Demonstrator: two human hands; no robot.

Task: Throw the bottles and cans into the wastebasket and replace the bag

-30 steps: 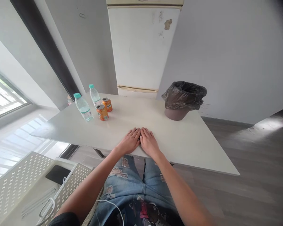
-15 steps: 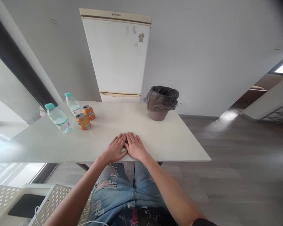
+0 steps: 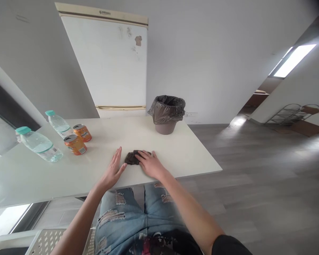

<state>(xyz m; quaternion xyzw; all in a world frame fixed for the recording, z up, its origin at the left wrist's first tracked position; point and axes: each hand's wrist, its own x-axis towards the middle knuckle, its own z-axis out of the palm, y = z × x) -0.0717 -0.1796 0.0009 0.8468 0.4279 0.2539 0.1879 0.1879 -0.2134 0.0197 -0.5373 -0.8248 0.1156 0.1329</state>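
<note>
On the white table [image 3: 106,177], near its front edge, lies a crumpled dark brown piece [image 3: 132,158]; whether it is cloth or thin plastic I cannot tell. My right hand [image 3: 150,165] rests on its right part with the fingers stretched out and slightly spread, hiding some of it. To the left of the piece, my left hand [image 3: 113,172] is raised on its edge, open, palm turned towards the piece. Its thumb reaches close to the piece's left side, and nothing is held in it.
At the table's left stand two orange cans [image 3: 76,144] and two clear bottles [image 3: 44,146] with green caps. A brown bin [image 3: 165,127] lined with a dark bag [image 3: 166,113] is at the back right. Behind is a white fridge [image 3: 108,60].
My hands have moved apart from lying side by side over the dark piece. The left hand shifted left and turned on edge, uncovering more of the piece. The view turned right.
</note>
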